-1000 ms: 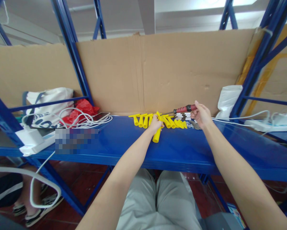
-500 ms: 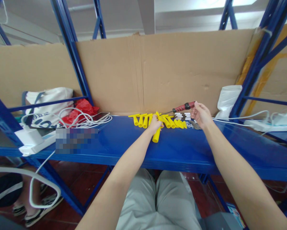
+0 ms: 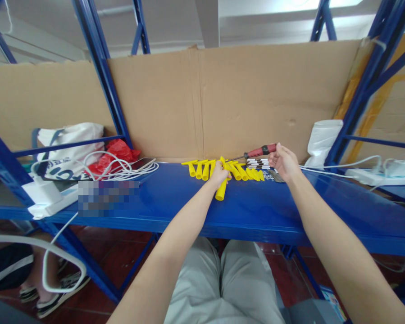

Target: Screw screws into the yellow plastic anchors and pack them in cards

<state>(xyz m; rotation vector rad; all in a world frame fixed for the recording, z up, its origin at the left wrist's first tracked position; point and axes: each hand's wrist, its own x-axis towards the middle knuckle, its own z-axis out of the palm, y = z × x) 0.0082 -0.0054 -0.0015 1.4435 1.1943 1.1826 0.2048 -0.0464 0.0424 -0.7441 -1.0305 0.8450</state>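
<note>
I've got tubes [image 3: 205, 173] rowed on the bench [image 3: 168, 193], cardboard [image 3: 155, 103] behind, bag [image 3: 72, 150] way off left, pouch [image 3: 324, 144] off right, screwdriver handle [image 3: 256, 152] near the row's right end.

Near centre frame, we grip a yellow tube [image 3: 220, 194] in our left hand [image 3: 218, 176]; right of centre, our right hand [image 3: 285, 163] holds a screwdriver [image 3: 256, 152] pointing left.

pale grey trousers [image 3: 198, 283], plain, loose, matte cloth, wrinkled in soft folds and creases. forearms [image 3: 185, 225] bare, long, smoothly tapering. left hand [image 3: 218, 175] bare, right hand [image 3: 285, 164] bare.
</note>
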